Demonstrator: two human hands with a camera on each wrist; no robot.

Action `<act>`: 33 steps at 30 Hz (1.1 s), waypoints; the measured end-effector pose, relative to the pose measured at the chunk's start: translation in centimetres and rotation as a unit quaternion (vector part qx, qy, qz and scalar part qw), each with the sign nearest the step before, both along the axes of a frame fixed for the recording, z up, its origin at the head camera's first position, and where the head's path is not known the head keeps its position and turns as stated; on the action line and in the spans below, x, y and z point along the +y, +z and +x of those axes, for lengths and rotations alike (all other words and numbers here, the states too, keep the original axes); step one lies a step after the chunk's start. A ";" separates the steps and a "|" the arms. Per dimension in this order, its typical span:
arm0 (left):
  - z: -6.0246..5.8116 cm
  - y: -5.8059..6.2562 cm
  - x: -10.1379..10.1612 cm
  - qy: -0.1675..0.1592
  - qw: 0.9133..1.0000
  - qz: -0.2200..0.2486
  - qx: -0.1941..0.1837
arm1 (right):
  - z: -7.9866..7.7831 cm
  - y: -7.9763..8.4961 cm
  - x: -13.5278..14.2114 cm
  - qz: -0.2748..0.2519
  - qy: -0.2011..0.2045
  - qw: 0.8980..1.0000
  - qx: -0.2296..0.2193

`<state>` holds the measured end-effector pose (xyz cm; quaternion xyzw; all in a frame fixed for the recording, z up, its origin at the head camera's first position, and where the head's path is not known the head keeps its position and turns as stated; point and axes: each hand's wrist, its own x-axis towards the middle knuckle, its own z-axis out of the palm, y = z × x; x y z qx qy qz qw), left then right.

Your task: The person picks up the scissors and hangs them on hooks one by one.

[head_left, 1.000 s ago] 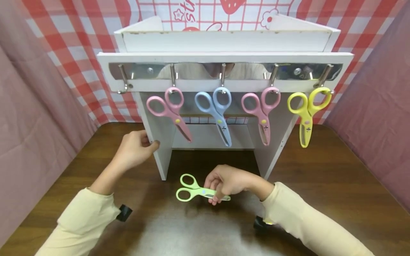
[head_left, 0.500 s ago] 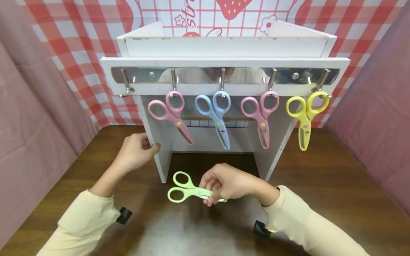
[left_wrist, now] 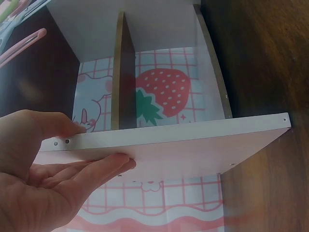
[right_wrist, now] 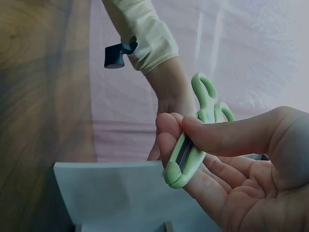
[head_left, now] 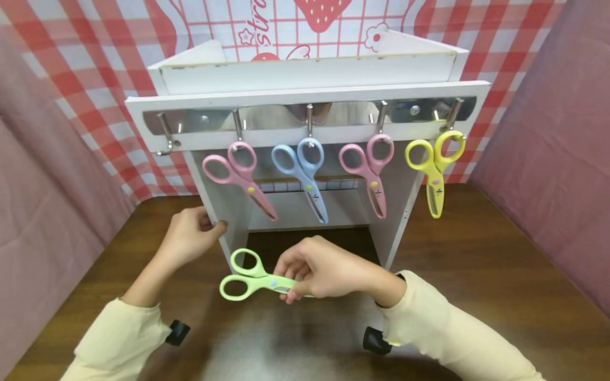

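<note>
In the head view my right hand pinches a pair of light green scissors by the blade end, with the two finger loops pointing left. The right wrist view shows the thumb and fingers on the blade part of the same scissors. My left hand grips the front edge of the white rack's left side panel. Thumb and fingers lie on either side of that panel in the left wrist view. Pink scissors, blue scissors, more pink scissors and yellow scissors hang from hooks.
A white board carries a metal strip with several hooks; the leftmost hook has nothing on it. The rack stands on a dark wooden table. A checked cloth hangs behind, and pink curtains stand at the sides.
My right hand has carried the green scissors left and slightly up, closer to the rack's left panel. The left hand keeps its grip on the panel. The head view has shifted somewhat.
</note>
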<state>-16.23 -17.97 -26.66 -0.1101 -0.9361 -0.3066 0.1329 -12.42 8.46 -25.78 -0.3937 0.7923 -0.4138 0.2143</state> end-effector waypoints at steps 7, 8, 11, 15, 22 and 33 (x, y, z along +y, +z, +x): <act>0.1 -0.2 -0.1 0.001 1.000 0.002 -0.002 | 0.2 0.9 -1.0 -0.017 -0.010 1.000 0.016; 0.1 -0.1 -0.1 0.001 1.000 0.001 -0.002 | 0.2 1.0 -1.2 -0.022 -0.011 1.000 0.015; 0.2 0.1 -0.2 0.000 1.000 -0.001 0.000 | 0.2 1.5 -1.6 -0.038 -0.015 0.999 0.014; 0.1 0.3 -0.3 -0.005 1.000 -0.001 -0.002 | 0.2 2.1 -2.1 -0.055 -0.024 0.998 0.020; -0.1 0.2 -0.4 0.002 1.000 0.000 -0.005 | 0.1 3.2 -2.9 -0.080 -0.040 0.996 0.031; -0.1 -0.4 -0.6 -0.029 0.997 0.011 0.064 | -0.2 4.1 -3.5 -0.106 -0.052 0.992 0.051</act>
